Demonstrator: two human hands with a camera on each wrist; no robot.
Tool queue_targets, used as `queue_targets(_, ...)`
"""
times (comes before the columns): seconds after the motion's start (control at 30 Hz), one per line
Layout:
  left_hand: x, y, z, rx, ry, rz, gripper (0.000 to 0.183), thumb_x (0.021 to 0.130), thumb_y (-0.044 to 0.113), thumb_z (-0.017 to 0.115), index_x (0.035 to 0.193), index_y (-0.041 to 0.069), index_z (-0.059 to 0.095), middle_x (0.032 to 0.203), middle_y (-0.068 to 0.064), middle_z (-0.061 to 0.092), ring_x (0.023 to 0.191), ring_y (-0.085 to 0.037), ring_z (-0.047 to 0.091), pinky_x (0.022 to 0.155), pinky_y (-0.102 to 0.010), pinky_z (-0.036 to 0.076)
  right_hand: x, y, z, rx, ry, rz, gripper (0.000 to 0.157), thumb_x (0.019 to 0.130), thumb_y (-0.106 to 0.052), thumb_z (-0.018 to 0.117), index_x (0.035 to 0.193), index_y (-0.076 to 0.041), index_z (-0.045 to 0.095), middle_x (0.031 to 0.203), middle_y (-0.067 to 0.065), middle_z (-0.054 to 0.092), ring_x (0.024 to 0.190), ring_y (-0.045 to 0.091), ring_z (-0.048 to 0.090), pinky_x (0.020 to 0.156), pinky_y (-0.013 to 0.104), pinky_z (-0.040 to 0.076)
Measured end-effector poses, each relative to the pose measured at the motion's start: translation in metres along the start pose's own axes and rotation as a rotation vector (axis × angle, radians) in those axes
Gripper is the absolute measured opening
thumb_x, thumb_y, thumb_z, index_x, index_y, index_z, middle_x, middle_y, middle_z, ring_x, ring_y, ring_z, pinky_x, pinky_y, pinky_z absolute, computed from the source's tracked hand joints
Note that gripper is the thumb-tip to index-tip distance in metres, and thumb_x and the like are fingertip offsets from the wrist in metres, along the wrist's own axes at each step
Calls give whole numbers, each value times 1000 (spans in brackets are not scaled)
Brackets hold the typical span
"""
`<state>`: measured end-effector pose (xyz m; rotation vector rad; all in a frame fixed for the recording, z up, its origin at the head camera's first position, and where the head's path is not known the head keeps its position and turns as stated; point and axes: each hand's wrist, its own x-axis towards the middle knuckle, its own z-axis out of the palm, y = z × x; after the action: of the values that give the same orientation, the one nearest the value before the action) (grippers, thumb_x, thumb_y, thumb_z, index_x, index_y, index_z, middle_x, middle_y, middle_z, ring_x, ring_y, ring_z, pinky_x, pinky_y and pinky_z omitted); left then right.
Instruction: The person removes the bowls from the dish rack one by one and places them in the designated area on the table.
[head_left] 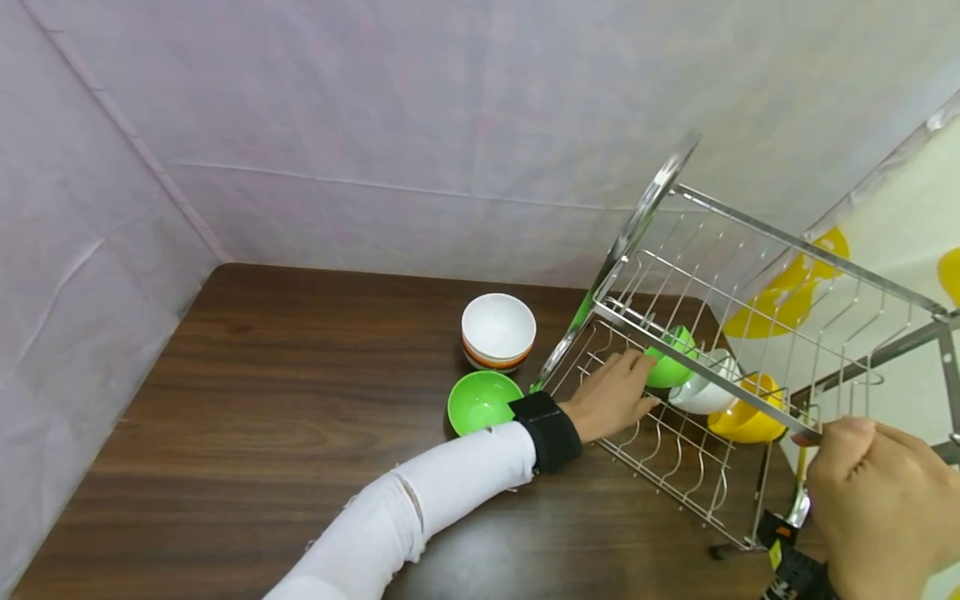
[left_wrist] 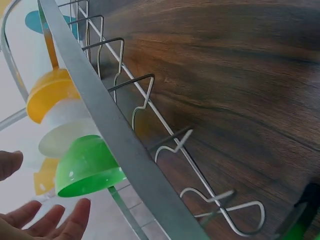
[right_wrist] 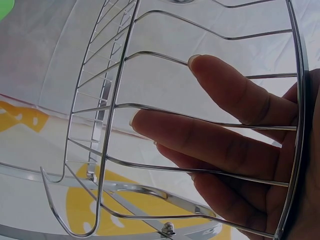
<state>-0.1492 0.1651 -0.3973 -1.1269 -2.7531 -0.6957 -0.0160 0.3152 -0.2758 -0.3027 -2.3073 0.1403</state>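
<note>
A two-tier metal dish rack point(head_left: 678, 187) stands on the right of the table. In its lower tier, a green bowl point(head_left: 672, 358), a white bowl point(head_left: 703, 390) and a yellow bowl point(head_left: 750, 412) sit tilted side by side. My left hand point(head_left: 611, 396) reaches between the tiers to the green bowl; in the left wrist view its fingers point(left_wrist: 75, 220) are spread just short of the green bowl point(left_wrist: 87, 165), with a small gap visible. My right hand point(head_left: 877, 492) grips the front rail of the upper tier; its fingers point(right_wrist: 210, 140) pass beneath the wires in the right wrist view.
Left of the rack, another green bowl point(head_left: 480, 402) stands on the brown wooden table point(head_left: 285, 400). Behind it is a stack of bowls point(head_left: 498, 327), white on top with an orange rim below. Pale cloth point(head_left: 375, 108) hangs behind the table.
</note>
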Motion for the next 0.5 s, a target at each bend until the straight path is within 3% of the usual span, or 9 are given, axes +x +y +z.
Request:
queue_targets(0.13,9,7,7,22,-17,-38,58,93,39,61,138,7,44,128,-6,50,112,-16,51,92,-19,43,1,1,2,6,30,-16,51,95,-19,35,60,2,66,76,24,65,64,46,55,47,41,21)
queue_targets(0.3,16,10,15,33,28,-58,56,92,37,62,136,6,46,130,-9,48,113,-18,51,97,-22,41,1,2,4,6,66,-25,51,94,-19,36,59,4,64,77,25,65,65,47,54,49,46,22)
queue_targets(0.5,27,10,21,-41,2,-139,49,92,35,63,129,6,50,121,-6,54,103,-14,55,90,-21,43,1,3,2,-2,64,-66,53,95,-19,33,61,7,63,82,26,66,69,48,56,57,55,30)
